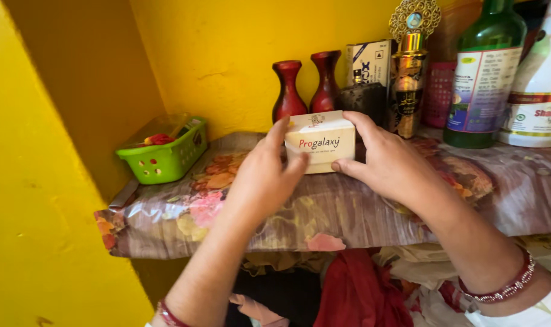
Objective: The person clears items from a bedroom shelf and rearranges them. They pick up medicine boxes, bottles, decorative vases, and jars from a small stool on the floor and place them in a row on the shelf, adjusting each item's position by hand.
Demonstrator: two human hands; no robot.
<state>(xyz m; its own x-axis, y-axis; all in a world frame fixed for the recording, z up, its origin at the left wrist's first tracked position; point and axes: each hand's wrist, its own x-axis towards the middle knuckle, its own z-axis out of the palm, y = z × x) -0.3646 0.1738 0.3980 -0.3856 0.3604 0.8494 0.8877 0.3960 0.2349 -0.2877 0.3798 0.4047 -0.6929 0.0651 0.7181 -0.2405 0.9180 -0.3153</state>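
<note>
A small cream-coloured cardboard box (321, 140) with red and orange print sits between both my hands, just above the flowered cloth on the shelf (239, 212). My left hand (264, 175) grips its left side, thumb on top. My right hand (384, 158) grips its right side, fingers over the top and thumb under the lower edge. Whether the box rests on the cloth or is held slightly above it I cannot tell.
A green plastic basket (163, 158) with red items stands at the shelf's left. Behind the box stand two dark red vases (305, 91), a small carton (369, 63), a gold ornate bottle (409, 72), a green bottle (484, 79) and a white bottle (538, 91). Yellow walls enclose the shelf; clothes lie below.
</note>
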